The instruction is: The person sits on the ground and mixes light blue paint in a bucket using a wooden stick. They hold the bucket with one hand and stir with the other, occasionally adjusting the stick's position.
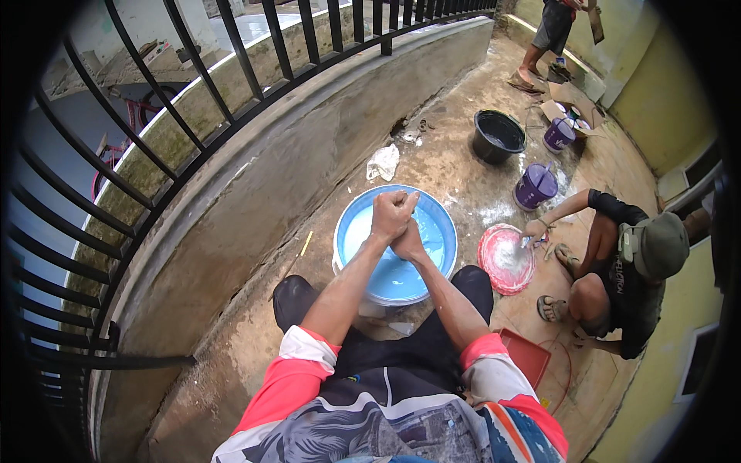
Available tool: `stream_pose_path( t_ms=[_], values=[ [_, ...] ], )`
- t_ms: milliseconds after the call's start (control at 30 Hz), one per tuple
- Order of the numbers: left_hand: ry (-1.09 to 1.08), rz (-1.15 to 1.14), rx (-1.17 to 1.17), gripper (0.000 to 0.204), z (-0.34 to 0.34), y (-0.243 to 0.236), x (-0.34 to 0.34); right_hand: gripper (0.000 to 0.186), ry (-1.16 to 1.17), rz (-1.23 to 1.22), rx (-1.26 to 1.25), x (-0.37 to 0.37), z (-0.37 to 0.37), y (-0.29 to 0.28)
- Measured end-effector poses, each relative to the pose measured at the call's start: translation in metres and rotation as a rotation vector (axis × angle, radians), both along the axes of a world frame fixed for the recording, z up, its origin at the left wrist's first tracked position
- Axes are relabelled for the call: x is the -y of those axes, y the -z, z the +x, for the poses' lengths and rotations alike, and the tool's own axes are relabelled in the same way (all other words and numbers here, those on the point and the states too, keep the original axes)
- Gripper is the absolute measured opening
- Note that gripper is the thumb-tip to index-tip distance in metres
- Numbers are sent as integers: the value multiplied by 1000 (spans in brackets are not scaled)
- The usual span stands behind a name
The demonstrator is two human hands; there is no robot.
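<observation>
Between my knees stands a large round tub (453, 231), holding light blue liquid (395, 279) that looks like paint. Both my hands are closed into fists, one above the other, over the middle of it. My left hand (392, 214) is on top, its fingers curled tight. Just below and against it is my right hand (409, 241), also closed. Whatever they grip, if anything, is hidden behind the fists and forearms.
On the right, a crouching person (629, 262) reaches to a red, white-smeared lid (507, 258). Purple pails (536, 187), a black bucket (498, 147) and an open carton (567, 96) stand beyond. A white rag (383, 163) lies by the low wall (309, 131). A red tray (526, 356) is near my right elbow.
</observation>
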State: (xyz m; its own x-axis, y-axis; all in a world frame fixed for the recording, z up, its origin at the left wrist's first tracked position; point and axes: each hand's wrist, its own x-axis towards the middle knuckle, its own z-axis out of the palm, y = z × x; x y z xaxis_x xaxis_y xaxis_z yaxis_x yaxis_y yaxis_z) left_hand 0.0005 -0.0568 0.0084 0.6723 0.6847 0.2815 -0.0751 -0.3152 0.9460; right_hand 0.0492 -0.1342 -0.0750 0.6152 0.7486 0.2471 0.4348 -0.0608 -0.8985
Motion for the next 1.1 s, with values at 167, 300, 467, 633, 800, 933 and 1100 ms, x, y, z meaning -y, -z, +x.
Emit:
stream_pose_path(
  t_ms=[167,300,467,633,800,933,1100],
  values=[
    [-20,181,-146,43,-14,-21,-11,42,-9,-57,-234,-20,-30,2],
    [-29,282,-17,40,-20,-30,-20,57,-97,132,-122,-44,-26,10],
    [-117,207,183,38,-38,-15,-14,35,-221,254,72,-50,-14,-6],
    [-123,-81,272,39,-37,9,-6,31,-257,61,305,-30,0,-10],
    [-63,-32,142,41,-29,6,-16,20,-66,-68,163,-17,-21,-19],
    [-38,-19,-86,42,-23,-12,-26,19,67,-25,20,-29,-39,-20],
    [-77,237,-43,40,-24,-44,-17,30,70,311,-103,-49,-41,-13]
  ],
)
